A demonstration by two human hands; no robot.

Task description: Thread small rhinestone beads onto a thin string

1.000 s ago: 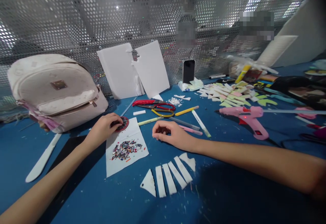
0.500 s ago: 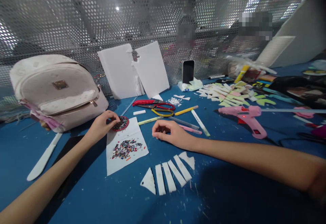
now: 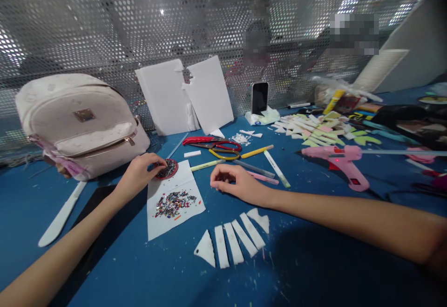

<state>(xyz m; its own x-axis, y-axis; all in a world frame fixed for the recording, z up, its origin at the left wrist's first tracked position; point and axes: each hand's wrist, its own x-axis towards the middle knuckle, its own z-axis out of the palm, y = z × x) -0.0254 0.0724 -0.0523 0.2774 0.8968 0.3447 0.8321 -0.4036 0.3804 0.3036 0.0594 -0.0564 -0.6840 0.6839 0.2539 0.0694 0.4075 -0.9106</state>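
My left hand (image 3: pixel 142 171) pinches its thumb and fingers together at the left rim of a round red dish (image 3: pixel 168 169) of small dark and coloured bits. Whether a bit is between the fingertips is too small to tell. The dish stands on the top of a white paper sheet (image 3: pixel 153 228), where a scattered pile of coloured bits (image 3: pixel 175 204) lies lower down. My right hand (image 3: pixel 237 183) rests on the blue table with its fingers curled in; their inside is hidden. Nearer me, white foam pieces (image 3: pixel 234 243) lie in a row shaped like a fish.
Red-handled pliers (image 3: pixel 199 140), scissors (image 3: pixel 225 151) and several markers (image 3: pixel 256 151) lie beyond my hands. A pink glue gun (image 3: pixel 340 158) is at right, before a heap of foam scraps (image 3: pixel 314 125). A backpack (image 3: pixel 80 130) and a white plastic knife (image 3: pixel 63 216) are at left.
Both hands hold nearly the same pose and place. The whole view has shifted very slightly; the dish, the bits and the foam pieces look unchanged.
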